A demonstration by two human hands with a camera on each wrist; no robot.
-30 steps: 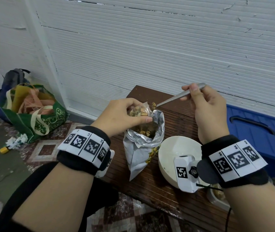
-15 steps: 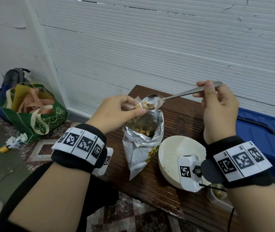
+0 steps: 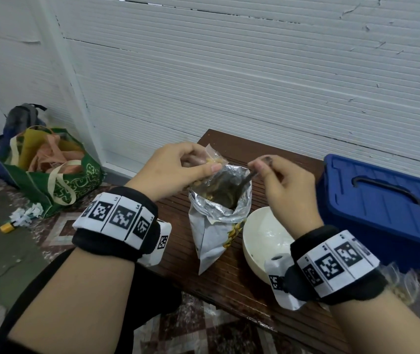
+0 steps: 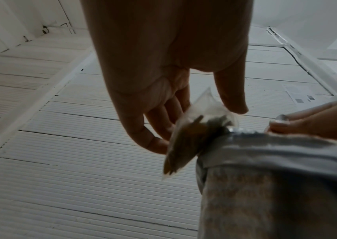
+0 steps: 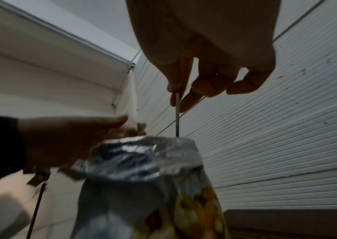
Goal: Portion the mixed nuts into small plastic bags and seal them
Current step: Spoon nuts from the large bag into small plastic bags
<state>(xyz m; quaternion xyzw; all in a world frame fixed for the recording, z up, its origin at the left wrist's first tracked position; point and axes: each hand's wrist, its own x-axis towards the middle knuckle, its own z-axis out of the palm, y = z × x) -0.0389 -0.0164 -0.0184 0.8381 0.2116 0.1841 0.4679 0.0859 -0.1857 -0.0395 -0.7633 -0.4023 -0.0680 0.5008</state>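
- Mixed nuts (image 3: 210,196) sit inside the foil nut pouch (image 3: 216,226), which stands upright at the centre of the frame on the dark wooden table (image 3: 229,282), its mouth folded open.
- The left hand (image 3: 175,169) pinches a small clear plastic bag (image 4: 192,134) between thumb and fingers, just above the pouch's left rim; the left wrist view shows some nuts already in it, the bag hanging tilted with its mouth up near the thumb.
- The right hand (image 3: 284,186) has its grip closed on the handle of a spoon (image 5: 177,113), thumb and forefinger pinching it; the shaft runs straight down into the pouch, and the bowl is hidden among the nuts.
- The step in hand looks like scooping: the spoon is down for another load while the small bag waits beside the pouch mouth.
- The next move calls for lifting the spoon level, bringing it over the small bag's mouth, and keeping that mouth held open so nothing spills onto the table.
- A white bowl (image 3: 257,233) stands just right of the pouch, and a blue lidded box (image 3: 382,208) lies at the right of the frame.
- More clear bags with nuts (image 3: 403,284) lie at the lower right, partly hidden by the right wrist; I cannot tell whether they are sealed.
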